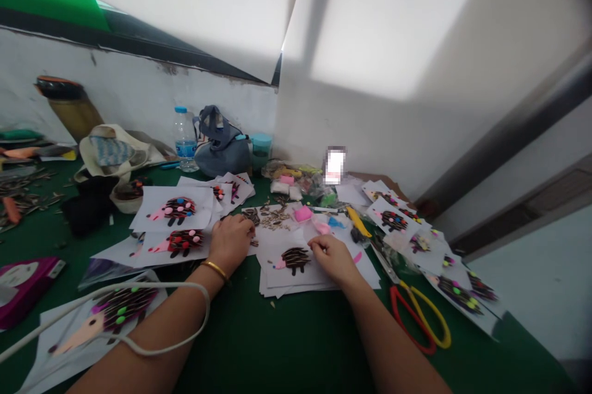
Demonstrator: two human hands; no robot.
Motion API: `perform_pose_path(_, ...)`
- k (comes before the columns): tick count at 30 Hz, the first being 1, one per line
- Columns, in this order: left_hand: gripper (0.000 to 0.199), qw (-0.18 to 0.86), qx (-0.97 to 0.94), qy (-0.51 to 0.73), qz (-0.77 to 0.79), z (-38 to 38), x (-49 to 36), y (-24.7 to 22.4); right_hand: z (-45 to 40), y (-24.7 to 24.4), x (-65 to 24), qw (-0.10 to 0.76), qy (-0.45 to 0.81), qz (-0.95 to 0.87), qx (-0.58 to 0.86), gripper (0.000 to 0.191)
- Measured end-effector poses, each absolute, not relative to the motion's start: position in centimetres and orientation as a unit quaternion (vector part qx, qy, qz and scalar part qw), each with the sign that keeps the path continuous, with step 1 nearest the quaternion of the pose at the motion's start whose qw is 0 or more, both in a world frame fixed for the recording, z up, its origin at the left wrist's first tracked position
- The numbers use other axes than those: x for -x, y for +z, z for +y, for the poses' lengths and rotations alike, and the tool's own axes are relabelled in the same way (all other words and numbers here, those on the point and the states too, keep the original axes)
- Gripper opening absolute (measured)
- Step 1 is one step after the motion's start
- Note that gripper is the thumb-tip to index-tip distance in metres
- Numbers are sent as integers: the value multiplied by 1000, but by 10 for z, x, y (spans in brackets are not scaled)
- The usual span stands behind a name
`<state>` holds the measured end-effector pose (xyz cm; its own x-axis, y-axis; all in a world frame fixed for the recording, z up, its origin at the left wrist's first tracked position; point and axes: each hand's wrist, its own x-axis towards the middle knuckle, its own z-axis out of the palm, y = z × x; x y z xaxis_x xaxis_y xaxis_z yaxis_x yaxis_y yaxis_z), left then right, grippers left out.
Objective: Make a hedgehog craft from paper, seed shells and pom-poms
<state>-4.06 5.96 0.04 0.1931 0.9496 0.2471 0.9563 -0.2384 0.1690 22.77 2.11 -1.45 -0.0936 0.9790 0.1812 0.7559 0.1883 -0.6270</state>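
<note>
A small brown hedgehog with a pink snout and pale striped seeds on its back lies on the top sheet of a white paper stack. At its right edge, my right hand rests on the paper with thumb and forefinger pinched; whatever is between them is too small to make out. My left hand is left of the stack, fingers curled in beside the sunflower seeds. Its fingertips are partly hidden, so any held thing cannot be seen. Pink clay sits behind the hedgehog.
Finished hedgehog pictures lie left and right. Red-and-yellow-handled scissors and a yellow cutter are at right. A white cable loops over my left forearm. Behind stand a water bottle, a blue bag and a phone.
</note>
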Motion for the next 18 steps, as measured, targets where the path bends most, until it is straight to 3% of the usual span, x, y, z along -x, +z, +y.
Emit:
perform_pose_path(4,14,-53,796,-105,-593,58,42,4,21,-16,-228,300,192,-712,606,24)
perform_pose_path(11,17,-24,808,-98,-581,49,34,2,20,-14,-229,323,183,-711,597,23)
perform_pose_path(14,19,-41,802,-138,-580,45,25,5,18,-12,-229,367,165,-703,587,23)
perform_pose_path(18,22,-157,802,-286,-501,35,9,7,14,-10,-226,408,170,-699,563,24)
